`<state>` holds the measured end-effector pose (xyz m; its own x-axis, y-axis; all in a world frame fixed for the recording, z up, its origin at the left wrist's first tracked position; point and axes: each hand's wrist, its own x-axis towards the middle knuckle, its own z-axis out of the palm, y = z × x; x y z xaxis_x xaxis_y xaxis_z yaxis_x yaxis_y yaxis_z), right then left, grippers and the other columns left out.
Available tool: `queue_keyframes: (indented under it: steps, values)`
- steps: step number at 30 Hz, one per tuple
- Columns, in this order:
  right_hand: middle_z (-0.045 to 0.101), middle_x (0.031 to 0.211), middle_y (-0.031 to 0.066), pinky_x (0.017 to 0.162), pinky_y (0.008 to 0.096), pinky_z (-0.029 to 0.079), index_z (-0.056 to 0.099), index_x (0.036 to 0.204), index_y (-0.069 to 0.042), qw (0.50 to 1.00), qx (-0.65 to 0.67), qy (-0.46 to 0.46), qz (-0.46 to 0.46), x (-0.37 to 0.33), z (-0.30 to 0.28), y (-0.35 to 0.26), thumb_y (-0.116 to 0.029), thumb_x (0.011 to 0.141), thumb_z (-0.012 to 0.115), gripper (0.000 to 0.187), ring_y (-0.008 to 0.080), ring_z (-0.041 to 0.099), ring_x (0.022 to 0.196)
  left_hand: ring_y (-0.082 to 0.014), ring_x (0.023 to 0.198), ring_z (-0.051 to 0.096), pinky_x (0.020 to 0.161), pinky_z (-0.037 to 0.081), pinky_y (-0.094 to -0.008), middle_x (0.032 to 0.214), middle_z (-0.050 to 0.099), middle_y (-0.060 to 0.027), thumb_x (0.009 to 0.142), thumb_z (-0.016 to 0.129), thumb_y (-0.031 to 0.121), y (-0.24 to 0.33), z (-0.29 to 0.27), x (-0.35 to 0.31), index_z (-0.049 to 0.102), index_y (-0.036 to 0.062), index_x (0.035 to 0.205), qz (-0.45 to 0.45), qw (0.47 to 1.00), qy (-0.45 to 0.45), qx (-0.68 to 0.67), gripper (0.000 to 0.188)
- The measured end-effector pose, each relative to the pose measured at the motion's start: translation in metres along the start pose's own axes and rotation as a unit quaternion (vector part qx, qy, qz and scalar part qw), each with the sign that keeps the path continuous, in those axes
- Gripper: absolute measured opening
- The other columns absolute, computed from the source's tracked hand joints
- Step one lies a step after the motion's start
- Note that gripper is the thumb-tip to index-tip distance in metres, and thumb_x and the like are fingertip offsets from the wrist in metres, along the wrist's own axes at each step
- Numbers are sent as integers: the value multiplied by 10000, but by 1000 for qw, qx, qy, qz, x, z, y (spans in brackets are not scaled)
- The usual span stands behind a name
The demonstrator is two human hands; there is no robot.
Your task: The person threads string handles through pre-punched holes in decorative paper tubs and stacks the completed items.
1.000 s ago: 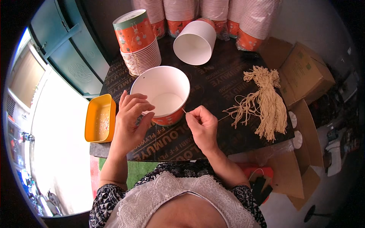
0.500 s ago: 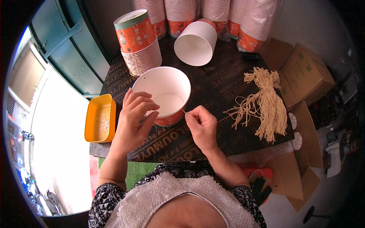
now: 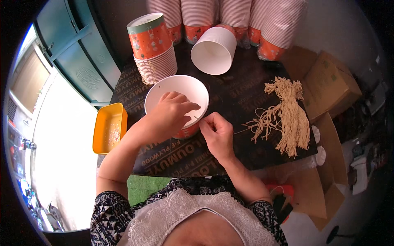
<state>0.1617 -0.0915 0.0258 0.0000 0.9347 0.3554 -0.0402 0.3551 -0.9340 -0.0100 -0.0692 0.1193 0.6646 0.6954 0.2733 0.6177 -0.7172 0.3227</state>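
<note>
In front of me a paper bucket (image 3: 158,93), white inside and orange outside, stands upright with a small hole near its far left rim. My left hand (image 3: 176,110) reaches over its mouth, thumb and forefinger apart and nothing visible between them. Just inside the near right wall, a short end of string (image 3: 196,117) pokes out close to those fingertips. Against the outside of that wall, my right hand (image 3: 216,130) pinches the cotton string. Its tail runs right toward a bundle of beige strings (image 3: 292,119) on the dark table.
A yellow tray (image 3: 98,131) with small bits inside sits at the table's left edge. Behind are a stack of nested buckets (image 3: 154,49), a bucket on its side (image 3: 215,49) and bagged stacks (image 3: 236,16). Cardboard boxes (image 3: 334,84) stand at the right.
My left hand has moved right and forward, from the bucket's left rim to over its mouth. A string end now shows inside the wall. My right hand stays at the near right side.
</note>
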Motion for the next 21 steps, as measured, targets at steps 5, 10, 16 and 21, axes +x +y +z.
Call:
queue_keyframes:
  steps: [5,10,16,21]
  values:
    - [511,610,-23,492,227,373,551,772,-7,1000,0,-11,4,2,0,0,-59,866,608,121,26,443,565,-307,1030,518,951,375,-404,996,602,-126,821,590,99,-7,10,7,641,39,1058,14,999,-34,1,250]
    - [539,628,-12,504,234,388,560,787,-4,1000,-16,-21,2,4,-2,1,-66,870,604,113,31,456,573,-306,998,538,939,382,-398,951,625,-137,832,566,113,-11,12,10,659,29,977,14,997,-48,-58,191]
    - [558,633,28,512,258,420,569,849,-1,998,-41,-25,-45,7,-2,0,-68,856,623,86,54,509,579,-317,842,606,759,466,-389,847,637,-156,835,579,122,-5,5,13,646,10,874,-67,991,-92,-75,137]
    - [539,676,80,509,293,446,521,1103,-21,964,-200,-54,-169,17,-22,-21,-38,794,682,349,160,548,558,-356,695,616,640,479,-409,733,630,-194,802,566,108,-4,13,5,645,-5,812,-76,995,9,-64,139]
